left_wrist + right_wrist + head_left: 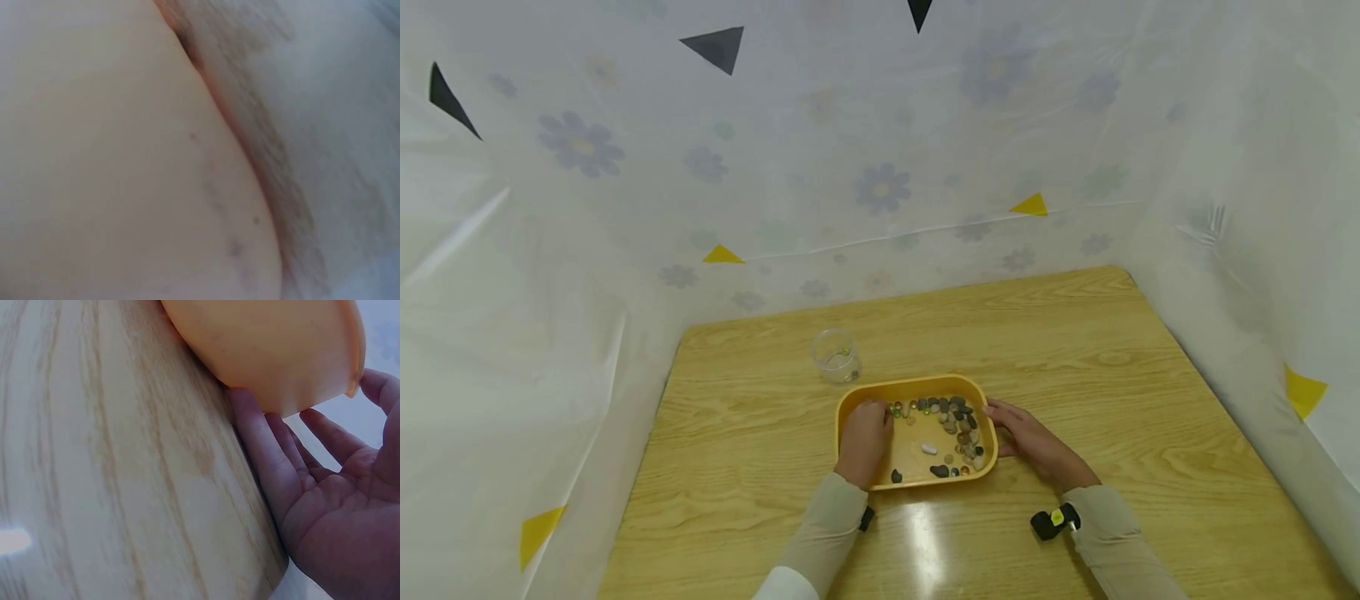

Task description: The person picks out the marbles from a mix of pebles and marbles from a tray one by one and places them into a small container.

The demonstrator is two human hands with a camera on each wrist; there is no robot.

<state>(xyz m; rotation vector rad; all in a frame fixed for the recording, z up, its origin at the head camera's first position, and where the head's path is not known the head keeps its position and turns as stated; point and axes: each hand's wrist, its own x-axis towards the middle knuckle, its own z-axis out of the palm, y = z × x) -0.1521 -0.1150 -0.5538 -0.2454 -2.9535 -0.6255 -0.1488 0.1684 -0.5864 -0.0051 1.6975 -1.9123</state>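
Note:
A yellow tray (917, 482) holds dark and pale stones, glass beads and one white oblong piece (928, 448). My left hand (863, 437) reaches down inside the tray's left end, near the row of beads along the far wall. Its fingertips are hidden, so whether they pinch anything cannot be seen; the left wrist view has only blurred skin. Outside the tray's right end, my right hand (1030, 437) rests against the wall. In the right wrist view its fairly straight fingers (265, 444) touch the outer wall, with the thumb at the rim.
Behind the tray's left part stands a clear cup (835, 357) with a few small beads in it. Under everything is a wood-grain table (745, 467). White patterned sheeting (880, 125) surrounds the table's back and sides.

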